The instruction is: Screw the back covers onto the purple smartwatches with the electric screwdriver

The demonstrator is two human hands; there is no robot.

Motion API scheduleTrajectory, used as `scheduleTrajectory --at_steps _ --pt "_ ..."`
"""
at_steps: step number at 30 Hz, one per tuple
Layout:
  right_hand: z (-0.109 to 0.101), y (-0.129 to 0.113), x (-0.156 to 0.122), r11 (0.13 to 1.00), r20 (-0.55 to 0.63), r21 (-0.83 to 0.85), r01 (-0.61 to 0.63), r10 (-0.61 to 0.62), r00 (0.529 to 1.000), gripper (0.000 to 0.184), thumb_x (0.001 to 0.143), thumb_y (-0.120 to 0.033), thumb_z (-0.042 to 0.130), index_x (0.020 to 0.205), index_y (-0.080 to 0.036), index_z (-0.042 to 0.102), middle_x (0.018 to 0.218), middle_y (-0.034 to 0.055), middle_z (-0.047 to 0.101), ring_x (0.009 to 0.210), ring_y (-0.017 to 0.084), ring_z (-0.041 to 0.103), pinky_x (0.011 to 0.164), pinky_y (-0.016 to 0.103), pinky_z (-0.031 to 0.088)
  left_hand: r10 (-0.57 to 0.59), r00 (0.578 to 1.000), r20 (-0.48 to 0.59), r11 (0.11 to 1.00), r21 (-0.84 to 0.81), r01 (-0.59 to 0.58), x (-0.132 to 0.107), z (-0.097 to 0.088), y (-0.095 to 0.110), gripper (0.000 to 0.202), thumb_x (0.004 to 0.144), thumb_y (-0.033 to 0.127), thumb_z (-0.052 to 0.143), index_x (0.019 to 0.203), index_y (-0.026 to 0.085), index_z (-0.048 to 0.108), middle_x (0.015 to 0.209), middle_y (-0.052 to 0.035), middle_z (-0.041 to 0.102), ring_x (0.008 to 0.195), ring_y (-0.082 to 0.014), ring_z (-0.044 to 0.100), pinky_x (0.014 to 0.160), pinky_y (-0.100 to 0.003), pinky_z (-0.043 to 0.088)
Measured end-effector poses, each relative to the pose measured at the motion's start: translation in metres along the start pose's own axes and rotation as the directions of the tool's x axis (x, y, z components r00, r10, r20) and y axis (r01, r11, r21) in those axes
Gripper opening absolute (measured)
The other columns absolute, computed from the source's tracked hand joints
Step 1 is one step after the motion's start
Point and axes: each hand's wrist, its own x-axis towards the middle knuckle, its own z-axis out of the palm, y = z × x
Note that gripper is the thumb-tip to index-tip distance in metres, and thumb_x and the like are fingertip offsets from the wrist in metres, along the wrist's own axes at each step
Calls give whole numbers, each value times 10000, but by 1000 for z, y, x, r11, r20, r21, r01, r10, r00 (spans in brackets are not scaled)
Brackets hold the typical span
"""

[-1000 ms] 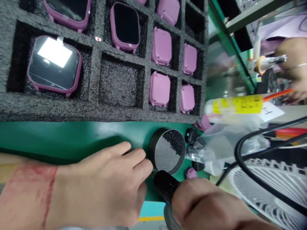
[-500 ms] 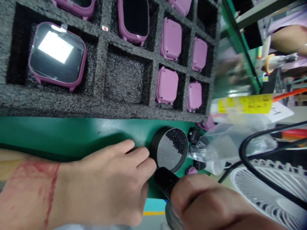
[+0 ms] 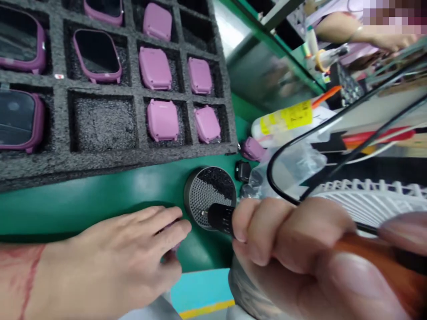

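My right hand (image 3: 283, 235) is wrapped round an electric screwdriver (image 3: 220, 218) with an orange body and black nose. Its thin bit points into a round dish (image 3: 191, 195) with a perforated plate, where small dark screws (image 3: 218, 180) are heaped at the far side. Left of the dish, my left hand (image 3: 133, 249) is closed low over the green bench. A bit of purple shows under its curled fingers, apparently a watch case (image 3: 176, 246), mostly hidden by them.
A grey foam tray (image 3: 100, 162) holds several purple watches (image 3: 163, 120). Past the dish lie a black part (image 3: 242, 170), another purple case (image 3: 252, 149), a plastic bag (image 3: 293, 164), a yellow-labelled bottle (image 3: 283, 120), black cables and a white fan (image 3: 376, 200). A co-worker's arm (image 3: 347, 31) is beyond.
The view has swung, so the tray sits further left. The screwdriver's nose has moved from beside the dish to over it. Purple now shows beneath my left fingers.
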Motion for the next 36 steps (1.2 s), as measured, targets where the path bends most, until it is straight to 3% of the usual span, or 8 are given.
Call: scheduleTrajectory --at_steps 3,9,14,20,23,30,33,36 --pt "3 8 3 996 27 77 42 -44 999 216 1171 -231 757 1351 -340 704 747 -90 533 464 130 517 472 382 585 -15 1000 -18 998 -61 14 -1 -4 -2 199 1173 193 626 1158 226 822 1520 -99 794 1536 -290 649 1327 -410 473" --pt "-14 4 3 990 212 122 -73 46 976 223 1194 -218 707 1351 -350 619 851 -70 628 610 154 663 648 423 691 -52 998 -35 999 -11 51 -1 -3 -3 265 1199 248 619 1352 163 818 1437 -98 817 1410 -339 682 1317 -523 406" --pt "-17 6 0 992 188 112 -60 38 981 215 1180 -215 731 1318 -328 612 918 -43 658 630 168 683 662 459 693 -32 999 2 998 50 32 1 -3 -3 327 1212 157 524 1363 157 815 1409 -96 835 1341 -320 715 1273 -515 419" --pt "-19 8 -5 995 158 94 -39 24 987 229 1174 -210 716 1351 -330 635 891 -24 658 592 202 681 603 500 684 -80 997 4 997 4 80 6 -2 -4 284 1182 139 557 1281 173 821 1321 -91 832 1126 -295 749 982 -483 545" --pt "-17 8 -2 995 185 95 -28 10 983 214 1179 -210 694 1348 -330 640 891 -17 650 580 208 667 590 511 677 -86 996 1 996 -2 86 6 -1 -4 230 1162 144 614 1255 165 823 1305 -96 825 1133 -294 740 983 -471 552" --pt "-2 6 7 996 199 88 26 -43 979 201 1178 -161 675 1307 -307 629 796 -66 532 539 143 549 563 396 614 -81 996 28 997 -17 81 3 1 -5 220 1141 154 682 1316 177 812 1362 -80 817 1191 -291 714 1013 -472 531" --pt "-1 8 5 994 159 105 13 -29 987 224 1178 -177 678 1356 -305 635 813 -57 553 543 154 552 555 407 607 -71 997 21 997 -3 71 2 2 -6 222 1145 180 695 1335 172 810 1372 -89 810 1209 -296 704 1024 -473 515" --pt "-1 9 6 996 196 88 14 -31 980 224 1173 -173 680 1340 -316 639 808 -63 549 538 151 567 552 403 616 -72 997 29 997 -4 72 2 3 -7 232 1146 176 685 1343 173 807 1372 -92 807 1226 -297 694 1044 -469 502"
